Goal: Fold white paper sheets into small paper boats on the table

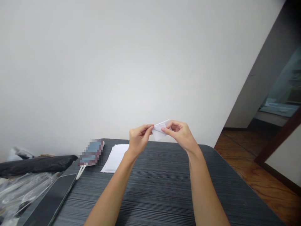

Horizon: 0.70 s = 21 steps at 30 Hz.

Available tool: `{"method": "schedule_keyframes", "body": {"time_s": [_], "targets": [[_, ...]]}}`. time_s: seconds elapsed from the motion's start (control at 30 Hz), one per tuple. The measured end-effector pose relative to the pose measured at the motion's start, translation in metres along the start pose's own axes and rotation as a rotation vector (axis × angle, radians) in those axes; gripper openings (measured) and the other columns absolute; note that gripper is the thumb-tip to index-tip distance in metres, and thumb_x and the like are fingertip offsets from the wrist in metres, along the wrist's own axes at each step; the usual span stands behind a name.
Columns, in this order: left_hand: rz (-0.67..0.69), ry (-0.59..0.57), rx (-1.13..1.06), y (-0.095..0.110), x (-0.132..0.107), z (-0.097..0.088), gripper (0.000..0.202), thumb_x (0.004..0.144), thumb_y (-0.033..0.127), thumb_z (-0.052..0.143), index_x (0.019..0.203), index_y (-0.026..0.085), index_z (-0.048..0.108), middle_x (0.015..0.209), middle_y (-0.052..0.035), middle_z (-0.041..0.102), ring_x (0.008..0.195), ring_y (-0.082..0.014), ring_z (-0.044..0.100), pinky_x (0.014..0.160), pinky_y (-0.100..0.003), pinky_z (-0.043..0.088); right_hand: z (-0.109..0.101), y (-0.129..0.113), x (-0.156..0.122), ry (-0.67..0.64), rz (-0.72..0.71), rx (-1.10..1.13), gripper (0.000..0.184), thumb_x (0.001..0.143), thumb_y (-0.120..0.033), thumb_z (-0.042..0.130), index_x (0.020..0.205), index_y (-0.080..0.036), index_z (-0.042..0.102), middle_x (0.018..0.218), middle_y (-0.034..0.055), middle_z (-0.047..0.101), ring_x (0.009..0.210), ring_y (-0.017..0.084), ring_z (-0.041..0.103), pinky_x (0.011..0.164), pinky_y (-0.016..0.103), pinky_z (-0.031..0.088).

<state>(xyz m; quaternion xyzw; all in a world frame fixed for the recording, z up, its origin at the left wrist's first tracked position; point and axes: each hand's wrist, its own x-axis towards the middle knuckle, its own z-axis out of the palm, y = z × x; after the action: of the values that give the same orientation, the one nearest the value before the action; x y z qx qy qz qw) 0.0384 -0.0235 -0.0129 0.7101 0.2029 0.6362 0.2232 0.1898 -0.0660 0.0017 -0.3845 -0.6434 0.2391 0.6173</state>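
A small folded piece of white paper (159,133) is held up above the far part of the table, between my two hands. My left hand (140,137) pinches its left corner between thumb and fingertips. On the other side, my right hand (179,132) grips the paper with the thumb on the near face and the fingers curled behind it. Folded layers show along its upper edge. Part of the paper is hidden behind the right fingers.
White paper sheets (115,159) lie stacked on the dark wood-grain table (162,188), left of my left forearm. Farther left are a pixelated item (91,153), a white handle-like piece (81,171) and a dark flat screen-like device (50,201). Plastic-wrapped material (28,188) sits beyond the table's left edge.
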Motion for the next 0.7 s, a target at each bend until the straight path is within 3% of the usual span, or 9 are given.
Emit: {"method": "schedule_keyframes", "body": {"time_s": [0.23,0.5,0.7], "targets": [[-0.049,-0.183,-0.096,0.005,0.002,-0.005,0.017,0.070,0.022,0.059,0.081,0.012,0.066,0.075,-0.0037,0.068,0.064,-0.0148,0.064,0.063,-0.024,0.056,-0.001,0.002,0.001,0.056,-0.014,0.068,0.017,0.064,-0.024,0.063,0.055,-0.016,0.050,0.059,-0.0018,0.052,0.058,0.010,0.047,0.056,0.023,0.037],[-0.108,-0.227,-0.145,0.003,0.001,-0.008,0.018,0.073,0.024,0.055,0.077,0.009,0.064,0.069,-0.0044,0.067,0.060,-0.0157,0.064,0.061,-0.026,0.057,0.000,0.000,0.000,0.041,-0.029,0.048,0.016,0.066,-0.023,0.061,0.055,-0.016,0.051,0.062,-0.0002,0.055,0.061,0.011,0.049,0.058,0.024,0.038],[-0.090,-0.271,-0.200,0.003,0.003,-0.013,0.022,0.076,0.023,0.052,0.091,0.011,0.063,0.083,-0.0058,0.067,0.068,-0.0156,0.064,0.069,-0.028,0.055,-0.003,0.000,-0.002,0.015,-0.021,0.046,0.016,0.067,-0.021,0.060,0.055,-0.016,0.051,0.063,0.0001,0.055,0.064,0.012,0.050,0.061,0.025,0.039]]}}
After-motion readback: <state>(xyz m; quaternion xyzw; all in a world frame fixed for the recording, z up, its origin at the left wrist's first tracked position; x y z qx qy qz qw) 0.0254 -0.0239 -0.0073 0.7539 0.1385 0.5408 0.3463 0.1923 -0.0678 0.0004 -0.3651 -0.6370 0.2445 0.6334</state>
